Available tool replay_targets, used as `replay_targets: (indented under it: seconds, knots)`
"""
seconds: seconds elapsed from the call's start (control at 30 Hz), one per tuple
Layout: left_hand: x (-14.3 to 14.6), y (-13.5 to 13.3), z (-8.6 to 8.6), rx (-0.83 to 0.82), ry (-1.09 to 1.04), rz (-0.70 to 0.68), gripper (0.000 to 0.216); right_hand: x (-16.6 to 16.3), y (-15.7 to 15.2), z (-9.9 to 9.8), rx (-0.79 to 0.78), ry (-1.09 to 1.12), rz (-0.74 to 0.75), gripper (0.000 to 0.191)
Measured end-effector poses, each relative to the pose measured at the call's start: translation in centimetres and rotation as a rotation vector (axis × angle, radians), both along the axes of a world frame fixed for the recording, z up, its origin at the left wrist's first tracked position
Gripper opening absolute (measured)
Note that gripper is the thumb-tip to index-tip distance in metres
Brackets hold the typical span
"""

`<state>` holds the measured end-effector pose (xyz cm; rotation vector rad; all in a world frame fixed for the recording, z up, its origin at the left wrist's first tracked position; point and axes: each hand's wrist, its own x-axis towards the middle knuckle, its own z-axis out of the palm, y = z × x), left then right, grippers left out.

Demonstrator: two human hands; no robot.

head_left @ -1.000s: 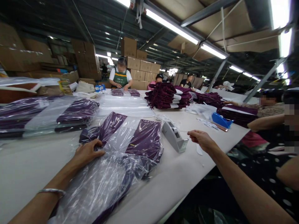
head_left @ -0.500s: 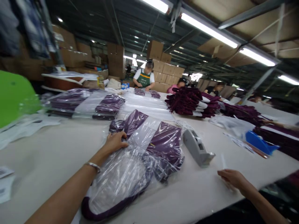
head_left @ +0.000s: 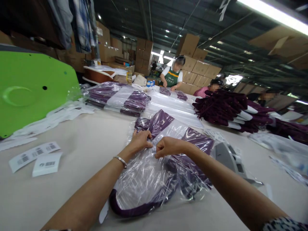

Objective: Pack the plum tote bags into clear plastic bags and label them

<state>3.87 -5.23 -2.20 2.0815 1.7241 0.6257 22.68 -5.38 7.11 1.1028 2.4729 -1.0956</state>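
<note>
A clear plastic bag (head_left: 141,184) lies on the table with a folded purple garment (head_left: 161,123) inside, a white band across it. My left hand (head_left: 140,141) is closed on the bag's plastic at the left side, thumb pointing toward the middle. Beside it, almost touching, my right hand (head_left: 169,147) is curled over the bag with its fingers pressed together. Whatever those fingers hold is hidden. To the right of the bag stands a grey tape dispenser (head_left: 227,157), partly covered by my right forearm.
Barcode labels (head_left: 47,164) lie at the left near a green panel (head_left: 36,86). Bagged purple garments (head_left: 137,101) are stacked behind. A pile of dark purple garments (head_left: 221,107) sits at back right. Across the table, a person in a green apron (head_left: 172,78) is working.
My right hand has moved left from the table beyond the tape dispenser onto the bag, next to my left hand. My left hand stays on the bag. The view has turned left.
</note>
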Motion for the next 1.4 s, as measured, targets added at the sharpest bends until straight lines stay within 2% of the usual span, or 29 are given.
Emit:
replay_targets:
  seconds: [0.07,0.17,0.3,0.4,0.53,0.67,0.77,0.83,0.9,1.03,1.13,1.2,1.27,1.4]
  knots:
    - [0.0,-0.2,0.1,0.004,-0.007,0.002,0.038,-1.3,2.4,-1.5,0.153,-0.188,0.047,0.016]
    - [0.1,-0.4,0.2,0.015,-0.013,-0.006,0.036,-2.7,4.3,-2.4,0.209,-0.361,0.108,0.015]
    - [0.1,-0.4,0.0,0.038,-0.017,-0.017,0.034,-4.2,4.3,-2.2,0.365,-0.456,0.161,0.022]
    - [0.0,-0.4,-0.2,0.051,-0.023,-0.023,0.034,-4.3,4.2,-2.6,0.479,-0.487,0.171,0.039]
    - [0.0,-0.4,-0.1,0.049,-0.028,-0.033,0.032,-2.1,5.3,-3.4,0.581,-0.422,0.111,0.066]
    - [0.0,-0.5,0.2,0.037,-0.031,-0.031,0.032,0.7,6.4,-3.3,0.582,-0.323,-0.048,0.071]
    - [0.0,-0.5,0.3,0.038,-0.027,-0.03,0.033,0.6,6.0,-3.3,0.618,-0.118,-0.178,0.085]
    - [0.0,-0.5,0.1,0.046,-0.021,-0.03,0.036,-0.6,5.1,-4.1,0.671,0.117,-0.25,0.082]
    - [0.1,-0.4,-0.2,0.051,-0.009,-0.018,0.038,-2.2,4.0,-5.8,0.763,0.268,-0.3,0.068]
    - [0.2,-0.1,-0.7,0.053,0.032,0.003,0.034,-4.2,3.0,-9.8,0.907,0.212,-0.343,0.054]
    - [0.2,0.2,-0.8,0.039,0.052,-0.002,0.036,-4.1,3.2,-11.6,0.987,0.183,-0.37,0.053]
    - [0.2,0.4,-0.5,0.017,0.062,-0.003,0.038,-4.0,3.5,-12.0,1.0,0.182,-0.394,0.053]
    - [0.1,0.6,0.0,-0.002,0.071,-0.021,0.044,-4.2,3.7,-11.9,0.944,0.19,-0.423,0.052]
    - [-0.5,0.3,1.4,0.006,0.085,-0.08,0.064,-4.3,4.8,-10.1,0.771,0.218,-0.474,0.048]
